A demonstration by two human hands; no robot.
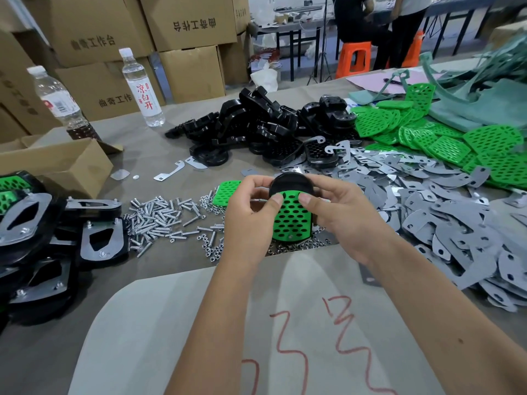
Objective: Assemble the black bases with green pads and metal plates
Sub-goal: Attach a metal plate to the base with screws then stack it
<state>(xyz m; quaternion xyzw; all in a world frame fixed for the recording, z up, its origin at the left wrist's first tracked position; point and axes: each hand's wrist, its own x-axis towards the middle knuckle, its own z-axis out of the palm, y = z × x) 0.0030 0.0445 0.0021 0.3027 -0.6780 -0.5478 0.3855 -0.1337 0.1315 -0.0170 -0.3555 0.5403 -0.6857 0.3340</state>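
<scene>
Brown paper covers the whole worktable [159, 280], and behind it cardboard boxes [188, 21] are stacked up, printed with 曲奇工作台. Two water bottles stand at the back left; the taller bottle [141, 89] has a white label with red 凉白开 on it. Closer to me there's a pale sheet [171, 337] with red squiggles scrawled on, can't make out what they say.

Both hands are up over the middle of the table holding one black base [291, 185] with a green pad [289, 219] lying on it. Left hand [246, 212] has its fingers curled round the left edge, thumb pressing on the pad's top. Right hand [339, 215] grips the right edge the same way, thumb on the pad too.

Loose screws [155, 218] and nuts sit just left of the hands, finished assemblies [42, 232] pile up far left. More black bases [256, 126] heap at the back, green pads [456, 138] back right, grey metal plates [442, 212] spread on the right.
</scene>
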